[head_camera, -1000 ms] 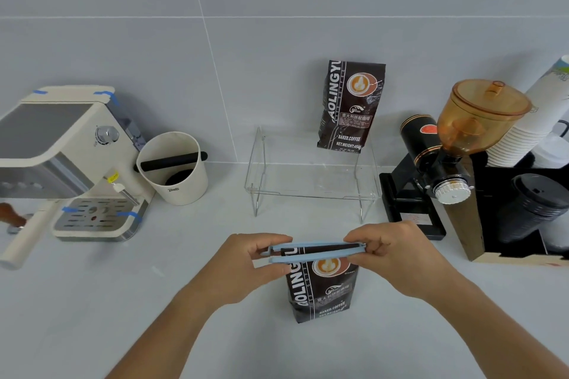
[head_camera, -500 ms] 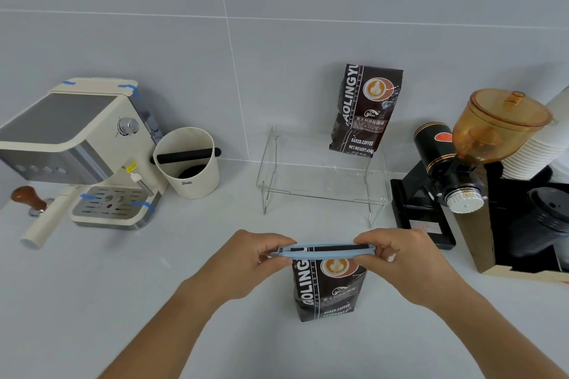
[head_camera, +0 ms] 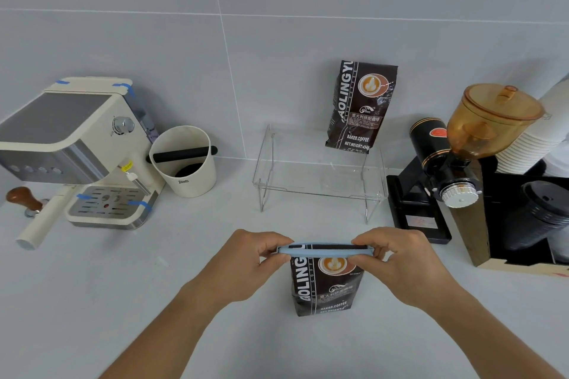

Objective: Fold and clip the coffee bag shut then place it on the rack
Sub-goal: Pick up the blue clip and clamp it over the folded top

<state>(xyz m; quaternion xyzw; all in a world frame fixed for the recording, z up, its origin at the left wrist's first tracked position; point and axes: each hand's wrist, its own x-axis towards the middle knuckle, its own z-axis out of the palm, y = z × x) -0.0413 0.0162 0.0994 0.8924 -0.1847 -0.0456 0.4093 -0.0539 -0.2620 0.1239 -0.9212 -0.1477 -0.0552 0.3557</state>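
A dark brown coffee bag (head_camera: 326, 286) stands upright on the white counter in front of me. A long pale blue clip (head_camera: 323, 251) lies across its folded top. My left hand (head_camera: 249, 261) pinches the clip's left end and my right hand (head_camera: 400, 258) pinches its right end. The clip's two bars look pressed together along the bag top. Behind stands a clear acrylic rack (head_camera: 320, 191), with a second coffee bag (head_camera: 360, 104) upright on its back right corner against the wall.
An espresso machine (head_camera: 77, 144) and a tamper (head_camera: 23, 198) are at the left, with a white knock box (head_camera: 186, 160) beside them. A black grinder with an amber hopper (head_camera: 455, 157) and a box of cups and lids (head_camera: 529, 194) stand at the right.
The clip's open left end has come together over the bag top. Both hands kept their grip on its ends, and the camera shifted slightly.
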